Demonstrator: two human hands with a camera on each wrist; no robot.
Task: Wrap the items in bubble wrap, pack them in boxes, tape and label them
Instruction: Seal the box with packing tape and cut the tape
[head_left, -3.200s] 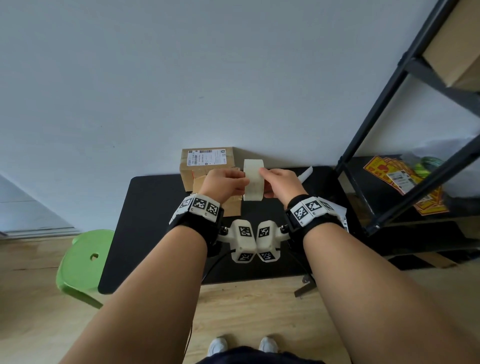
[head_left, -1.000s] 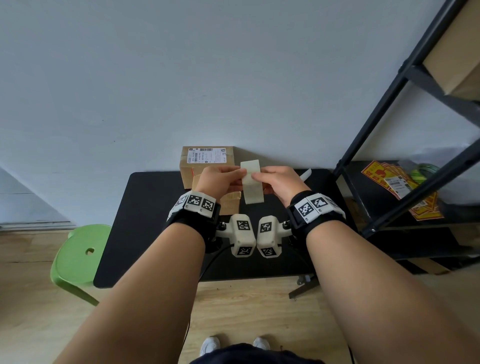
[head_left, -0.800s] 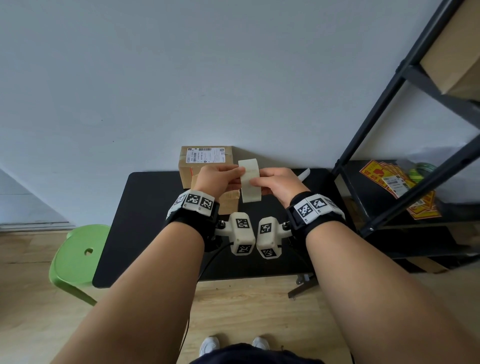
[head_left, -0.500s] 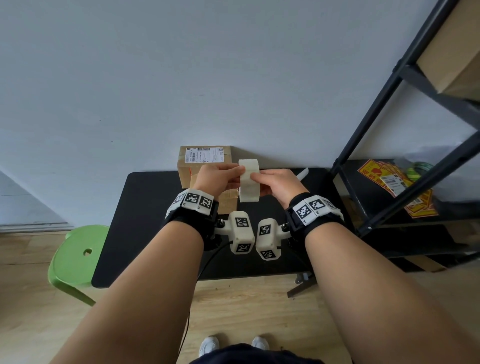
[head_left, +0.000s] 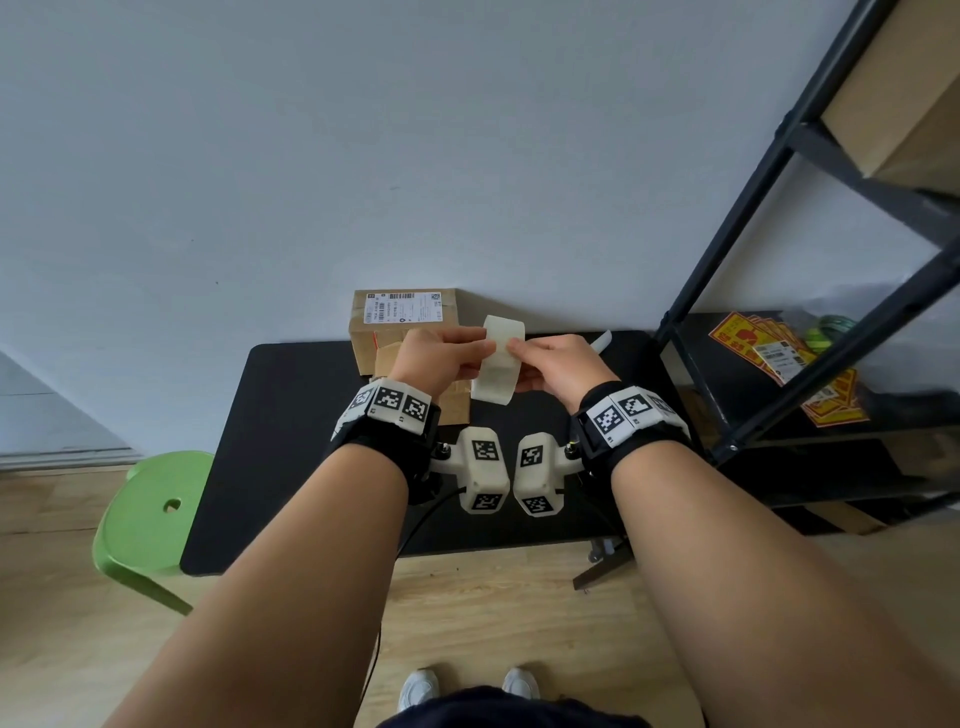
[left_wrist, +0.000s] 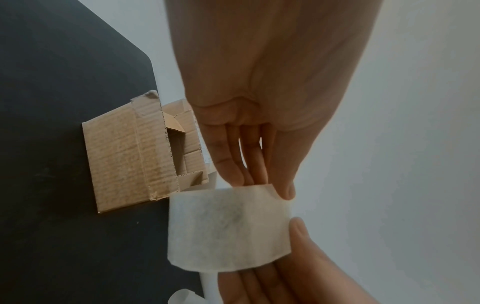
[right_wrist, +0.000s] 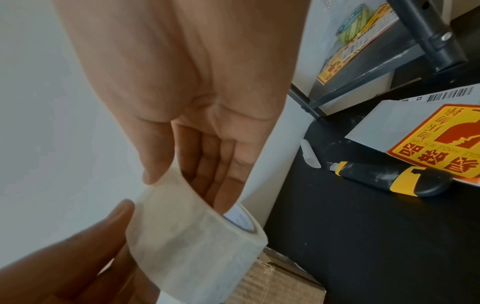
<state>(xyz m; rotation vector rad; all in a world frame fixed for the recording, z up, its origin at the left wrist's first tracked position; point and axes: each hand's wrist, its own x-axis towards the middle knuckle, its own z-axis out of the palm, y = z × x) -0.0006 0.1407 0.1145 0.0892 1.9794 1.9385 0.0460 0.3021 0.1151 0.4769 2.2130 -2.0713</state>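
Observation:
A roll of white translucent tape (head_left: 497, 364) hangs above the black table (head_left: 291, 415), held between both hands. My left hand (head_left: 467, 351) pinches its left rim with thumb and fingers; in the left wrist view the fingers sit behind the roll (left_wrist: 228, 228). My right hand (head_left: 524, 353) grips the right side, with its thumb on the outer face and its fingers reaching into the core (right_wrist: 233, 218). Under the left hand a small brown cardboard box (left_wrist: 135, 156) lies on the table with its flaps open.
A sealed box with a shipping label (head_left: 402, 317) stands against the wall. A yellow-black utility knife (right_wrist: 384, 179) and a fragile sticker sheet (right_wrist: 436, 139) lie right of the hands. A black shelf rack (head_left: 779, 260) stands right, a green stool (head_left: 150, 514) left.
The tape roll has turned a little between the fingers, showing more of its curved face. Both hands stay in about the same place above the table.

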